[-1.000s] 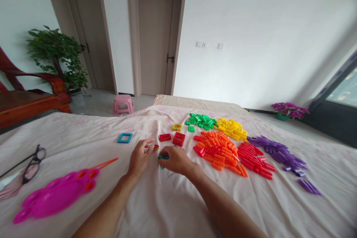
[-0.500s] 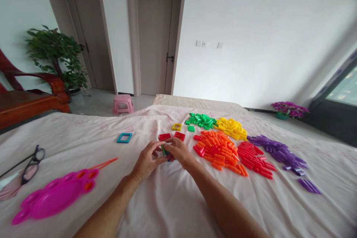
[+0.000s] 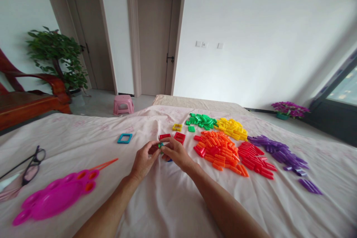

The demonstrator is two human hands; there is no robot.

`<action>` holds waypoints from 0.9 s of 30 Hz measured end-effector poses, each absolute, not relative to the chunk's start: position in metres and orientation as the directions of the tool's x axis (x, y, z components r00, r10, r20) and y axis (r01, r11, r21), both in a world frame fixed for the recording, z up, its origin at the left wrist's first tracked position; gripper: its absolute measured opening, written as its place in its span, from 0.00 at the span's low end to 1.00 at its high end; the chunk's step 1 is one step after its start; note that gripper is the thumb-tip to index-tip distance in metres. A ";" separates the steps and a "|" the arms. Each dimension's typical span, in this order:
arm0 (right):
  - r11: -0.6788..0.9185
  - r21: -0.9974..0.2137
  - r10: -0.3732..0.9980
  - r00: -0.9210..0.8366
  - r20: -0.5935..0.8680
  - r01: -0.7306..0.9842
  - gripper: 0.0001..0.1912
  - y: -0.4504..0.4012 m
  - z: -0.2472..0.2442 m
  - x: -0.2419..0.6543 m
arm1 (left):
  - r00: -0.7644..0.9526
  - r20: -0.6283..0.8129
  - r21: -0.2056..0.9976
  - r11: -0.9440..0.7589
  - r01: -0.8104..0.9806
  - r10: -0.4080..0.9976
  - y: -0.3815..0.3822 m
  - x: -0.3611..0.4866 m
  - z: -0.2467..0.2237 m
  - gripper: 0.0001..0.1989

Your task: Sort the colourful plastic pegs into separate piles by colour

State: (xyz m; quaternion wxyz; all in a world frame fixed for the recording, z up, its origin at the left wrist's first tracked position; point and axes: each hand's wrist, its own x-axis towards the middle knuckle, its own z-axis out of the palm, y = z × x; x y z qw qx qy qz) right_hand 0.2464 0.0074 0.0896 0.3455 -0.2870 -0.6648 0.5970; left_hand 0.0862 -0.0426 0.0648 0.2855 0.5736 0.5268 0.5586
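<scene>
Between the fingertips of my left hand (image 3: 144,157) and my right hand (image 3: 177,151) is a small green and blue plastic piece (image 3: 161,145). Both hands are closed on it, and the fingers cover most of it, so its full shape is hidden. A bit of blue (image 3: 169,160) shows below my right fingers. Just behind the hands lie a red square frame tile (image 3: 180,137) and another red tile (image 3: 164,136), partly covered. Farther back sits a yellow square frame tile (image 3: 177,127). A blue square frame tile (image 3: 124,138) lies apart on the left.
Piles of green (image 3: 205,121), yellow (image 3: 231,128), orange (image 3: 220,148), red (image 3: 255,160) and purple (image 3: 279,152) pieces spread over the cloth (image 3: 156,200) at right. On the left are a pink palette tray (image 3: 58,197), orange sticks (image 3: 104,163) and eyeglasses (image 3: 31,169).
The green and blue piece has turned and risen slightly between my fingertips. My right hand has shifted a little, uncovering more of the red tile behind it.
</scene>
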 end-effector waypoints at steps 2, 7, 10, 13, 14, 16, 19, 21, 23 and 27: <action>0.151 -0.989 0.802 -0.584 0.124 -0.003 0.19 0.008 0.087 0.246 | -0.171 0.336 0.913 -0.277 0.299 0.926 -0.042 0.086 0.064 0.18; 0.284 -0.949 0.839 -0.514 0.178 0.137 0.13 0.009 0.080 0.246 | -0.172 0.322 0.919 -0.263 0.295 0.931 -0.042 0.088 0.063 0.18; 0.309 -0.930 0.862 -0.473 0.185 0.200 0.13 0.011 0.077 0.245 | -0.179 0.293 0.940 -0.248 0.235 0.939 -0.042 0.089 0.063 0.19; 0.270 -0.942 0.875 -0.459 0.154 0.199 0.13 0.013 0.076 0.244 | -0.176 0.264 0.960 -0.240 0.145 0.948 -0.042 0.089 0.064 0.19; 0.252 -0.949 0.877 -0.459 0.142 0.189 0.13 0.014 0.076 0.243 | -0.173 0.256 0.964 -0.237 0.120 0.951 -0.042 0.089 0.065 0.19; 0.222 -0.961 0.878 -0.464 0.122 0.166 0.13 0.015 0.075 0.243 | -0.172 0.242 0.969 -0.230 0.085 0.955 -0.041 0.089 0.065 0.19; 0.189 -0.974 0.878 -0.466 0.111 0.124 0.14 0.014 0.075 0.242 | -0.178 0.229 0.973 -0.221 0.064 0.957 -0.041 0.089 0.067 0.19; 0.188 -0.977 0.877 -0.466 0.120 0.102 0.14 0.013 0.076 0.242 | -0.181 0.221 0.975 -0.213 0.060 0.958 -0.041 0.089 0.068 0.18; 0.209 -0.973 0.871 -0.471 0.141 0.095 0.14 0.011 0.077 0.242 | -0.176 0.214 0.977 -0.207 0.054 0.961 -0.041 0.090 0.069 0.18; 0.286 -0.952 0.853 -0.480 0.202 0.107 0.14 0.005 0.081 0.242 | -0.150 0.216 0.976 -0.214 0.026 0.965 -0.041 0.090 0.068 0.18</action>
